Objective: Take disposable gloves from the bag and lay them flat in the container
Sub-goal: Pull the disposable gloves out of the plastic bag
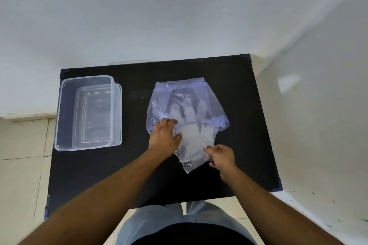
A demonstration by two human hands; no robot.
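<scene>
One black table point(95, 167) holds bag point(189, 93); white walls point(179, 16).

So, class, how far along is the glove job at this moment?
Done: nothing; the clear container holds no gloves. In hand: the left hand holds the bag while the right hand pinches a glove half out. Left: lay it flat in the container, then repeat.

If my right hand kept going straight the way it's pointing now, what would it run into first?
The right hand points forward and leftward, pinching the glove. Past that glove, it would likely meet the left hand gripping the bag, though heights are unclear.
</scene>
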